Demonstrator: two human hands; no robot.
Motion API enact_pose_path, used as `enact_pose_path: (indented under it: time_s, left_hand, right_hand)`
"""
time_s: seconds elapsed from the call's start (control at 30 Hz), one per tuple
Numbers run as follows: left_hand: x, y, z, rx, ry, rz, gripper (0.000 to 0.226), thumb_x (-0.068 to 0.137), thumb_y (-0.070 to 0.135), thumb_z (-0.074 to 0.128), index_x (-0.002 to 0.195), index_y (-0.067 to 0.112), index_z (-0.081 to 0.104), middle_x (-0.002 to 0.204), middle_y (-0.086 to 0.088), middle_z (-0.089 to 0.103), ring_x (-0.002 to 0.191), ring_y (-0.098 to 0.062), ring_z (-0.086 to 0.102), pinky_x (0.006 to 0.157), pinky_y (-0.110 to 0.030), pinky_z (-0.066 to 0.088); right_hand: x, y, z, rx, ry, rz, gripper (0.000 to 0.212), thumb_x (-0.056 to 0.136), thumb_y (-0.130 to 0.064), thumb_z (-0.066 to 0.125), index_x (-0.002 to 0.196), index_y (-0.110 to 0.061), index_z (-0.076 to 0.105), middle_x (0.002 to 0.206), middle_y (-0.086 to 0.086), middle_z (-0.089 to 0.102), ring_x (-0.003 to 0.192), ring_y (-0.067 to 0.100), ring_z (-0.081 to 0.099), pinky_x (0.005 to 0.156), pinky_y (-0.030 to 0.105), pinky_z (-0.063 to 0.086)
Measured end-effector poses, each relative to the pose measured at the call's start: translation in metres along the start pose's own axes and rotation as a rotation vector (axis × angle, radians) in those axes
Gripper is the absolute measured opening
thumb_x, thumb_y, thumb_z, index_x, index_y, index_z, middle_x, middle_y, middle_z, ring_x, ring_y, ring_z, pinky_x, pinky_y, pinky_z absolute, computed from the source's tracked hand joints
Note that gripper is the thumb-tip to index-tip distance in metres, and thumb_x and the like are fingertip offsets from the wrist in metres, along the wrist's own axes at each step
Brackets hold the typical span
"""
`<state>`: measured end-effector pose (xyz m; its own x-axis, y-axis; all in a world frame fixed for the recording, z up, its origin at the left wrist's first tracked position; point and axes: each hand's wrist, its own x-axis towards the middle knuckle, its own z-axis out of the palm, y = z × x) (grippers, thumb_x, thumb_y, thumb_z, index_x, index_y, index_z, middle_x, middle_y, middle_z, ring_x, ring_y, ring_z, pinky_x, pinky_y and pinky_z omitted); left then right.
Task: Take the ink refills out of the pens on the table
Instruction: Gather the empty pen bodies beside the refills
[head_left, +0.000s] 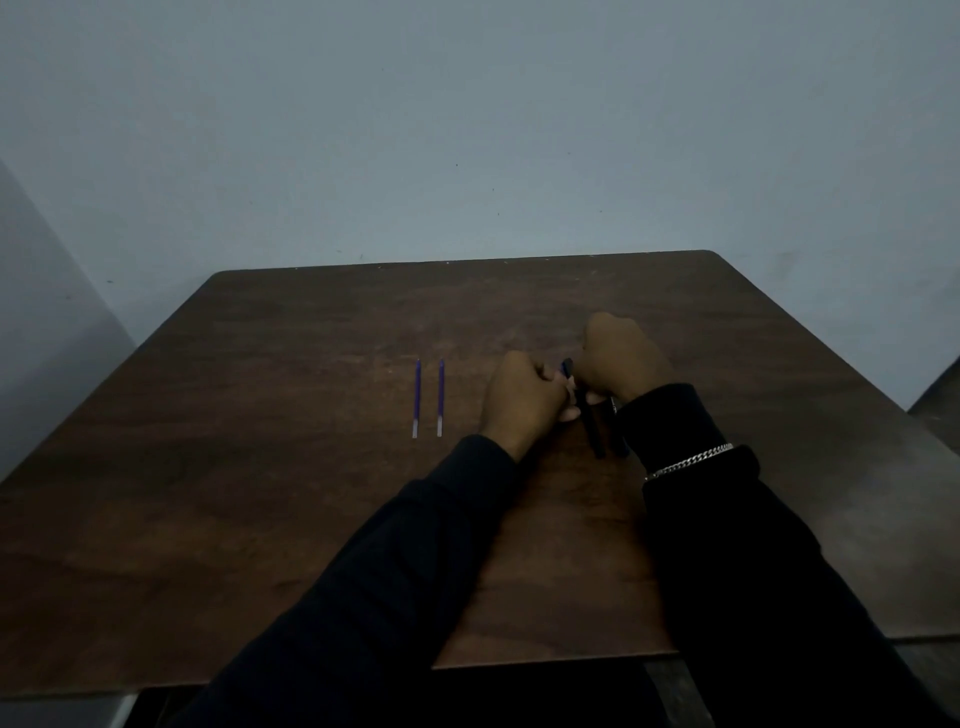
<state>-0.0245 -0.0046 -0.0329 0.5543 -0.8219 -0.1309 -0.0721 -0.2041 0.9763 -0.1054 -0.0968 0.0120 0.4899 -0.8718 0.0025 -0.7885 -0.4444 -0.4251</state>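
Note:
Two blue ink refills (416, 399) (440, 398) lie side by side on the brown table (260, 467), left of my hands. My left hand (519, 397) and my right hand (618, 358) meet over a black pen (589, 421) that points toward me. Both hands are closed on it, the left near its far end, where a blue tip (565, 368) shows. A second dark pen body (618, 441) lies just right of it, partly under my right sleeve.
A grey wall rises behind the table's far edge. A silver chain bracelet (688, 461) sits on my right wrist. The table's near edge runs under my forearms, with a darker surface at the right (924, 467).

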Motion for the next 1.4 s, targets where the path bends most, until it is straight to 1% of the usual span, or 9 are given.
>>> enact_pose_path:
  time_s: [0.3,0.43,0.63,0.77,0.93,1.03,1.1,1.23,1.4]
  left_hand:
    - [-0.001,-0.003,-0.005,0.006,-0.020,0.001,0.013,0.100,0.001,0.062,0.101,-0.010,0.070,0.104,-0.022,0.076,0.094,-0.028,0.079,0.087,-0.048,0.064]
    - [-0.005,0.002,-0.013,0.039,-0.002,0.031,0.013,0.099,0.003,0.064,0.090,0.001,0.073,0.092,-0.015,0.077,0.076,-0.015,0.076,0.083,-0.041,0.066]
    - [-0.017,0.021,-0.065,0.290,0.234,0.218,0.024,0.094,0.014,0.073,0.071,0.019,0.074,0.065,0.003,0.074,0.065,-0.009,0.074,0.072,-0.036,0.066]
    - [-0.016,0.030,-0.120,0.515,0.356,0.135,0.019,0.095,0.020,0.076,0.077,0.015,0.072,0.075,-0.002,0.073,0.069,-0.011,0.073,0.064,-0.029,0.063]
    - [-0.009,0.028,-0.145,0.685,0.306,-0.029,0.027,0.091,0.021,0.081,0.070,0.011,0.066,0.070,-0.003,0.066,0.063,-0.010,0.065,0.046,-0.018,0.041]
    - [-0.005,0.024,-0.141,0.743,0.245,-0.053,0.024,0.094,0.019,0.077,0.090,-0.003,0.070,0.098,-0.018,0.074,0.091,-0.028,0.073,0.067,-0.032,0.058]
    - [-0.004,0.025,-0.138,0.795,0.248,-0.043,0.027,0.097,0.019,0.072,0.084,-0.004,0.065,0.108,-0.026,0.073,0.084,-0.029,0.069,0.064,-0.032,0.053]
    - [-0.001,0.027,-0.132,0.812,0.222,-0.025,0.030,0.099,0.017,0.068,0.081,-0.006,0.064,0.109,-0.029,0.072,0.100,-0.038,0.071,0.067,-0.033,0.047]
    - [-0.001,0.026,-0.119,0.804,0.205,-0.002,0.027,0.096,0.018,0.072,0.077,0.002,0.062,0.105,-0.026,0.073,0.091,-0.035,0.071,0.064,-0.032,0.048]
  right_hand:
    - [-0.001,0.001,-0.003,0.007,0.031,-0.008,0.020,0.084,-0.009,0.073,0.077,-0.009,0.055,0.080,0.014,0.070,0.064,0.024,0.071,0.045,0.024,0.045]
    - [-0.002,-0.001,-0.007,0.049,0.119,-0.053,0.034,0.081,-0.015,0.081,0.067,-0.012,0.050,0.080,0.012,0.064,0.073,0.027,0.066,0.054,0.025,0.043]
    - [-0.013,-0.024,-0.004,0.301,0.192,-0.208,0.018,0.081,-0.024,0.084,0.077,-0.008,0.075,0.063,-0.004,0.063,0.058,0.004,0.058,0.056,0.018,0.039]
    - [-0.027,-0.043,0.010,0.356,0.033,-0.242,0.022,0.083,-0.022,0.084,0.071,-0.005,0.076,0.052,-0.002,0.067,0.046,0.001,0.063,0.056,0.020,0.050]
    - [-0.033,-0.083,0.024,0.315,-0.149,-0.237,0.024,0.085,-0.020,0.084,0.078,0.001,0.074,0.069,0.012,0.075,0.061,0.018,0.075,0.062,0.034,0.063]
    - [-0.035,-0.107,0.036,0.259,-0.190,-0.222,0.021,0.091,-0.012,0.071,0.075,-0.002,0.061,0.073,0.016,0.069,0.075,0.033,0.077,0.062,0.038,0.063]
    - [-0.036,-0.118,0.047,0.218,-0.192,-0.217,0.022,0.096,-0.015,0.061,0.077,-0.004,0.058,0.085,0.023,0.071,0.084,0.038,0.076,0.064,0.038,0.061]
    - [-0.034,-0.121,0.060,0.181,-0.113,-0.208,0.021,0.098,-0.013,0.059,0.105,0.005,0.063,0.115,0.031,0.068,0.109,0.042,0.067,0.073,0.034,0.048]
    - [-0.035,-0.100,0.056,0.157,-0.063,-0.198,0.022,0.098,-0.018,0.061,0.089,0.002,0.061,0.112,0.031,0.068,0.107,0.043,0.067,0.069,0.032,0.042]
